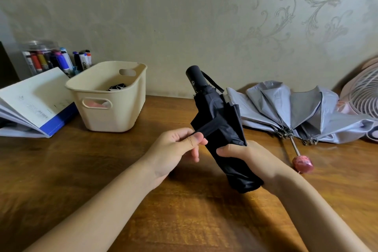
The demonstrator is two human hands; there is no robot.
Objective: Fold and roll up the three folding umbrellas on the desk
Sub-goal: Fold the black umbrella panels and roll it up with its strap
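Note:
A black folding umbrella is held above the wooden desk, its handle end pointing up and away. My right hand grips its lower part, fingers curled round the rolled cloth. My left hand pinches the umbrella's black strap between thumb and fingers, drawn out to the left. A grey folding umbrella lies loose and spread on the desk at the right, with its pink handle toward me. In the cream basket something black shows; I cannot tell what it is.
An open book with a blue edge lies at the left. Behind it stands a clear holder of markers. A pink fan leans at the far right by the wall.

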